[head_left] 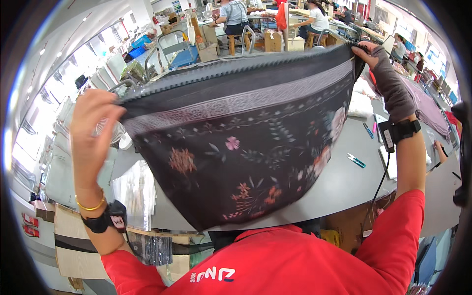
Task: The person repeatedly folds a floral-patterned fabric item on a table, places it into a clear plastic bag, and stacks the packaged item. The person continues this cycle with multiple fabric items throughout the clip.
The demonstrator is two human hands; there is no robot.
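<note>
A black floral scarf [250,142] with a pale patterned band and small-toothed edging hangs stretched in front of me, above the grey table [339,184]. At its upper left corner my left hand [96,129], smeared by motion, pinches the edge between fingers and thumb. My right hand [368,55], in a dark grey fingerless sleeve, is closed on the upper right corner, held higher than the left. The scarf's upper edge slopes up to the right, and its lower part narrows toward the table's front edge. It hides much of the tabletop.
Teal thread snips [356,160], a blue pen [368,130] and a pink marker [374,127] lie right. Clear plastic bags [135,189] lie left, near a small white fan [112,130]. Lilac fabric [424,105] and a person's hand [439,150] are far right. Several people work behind.
</note>
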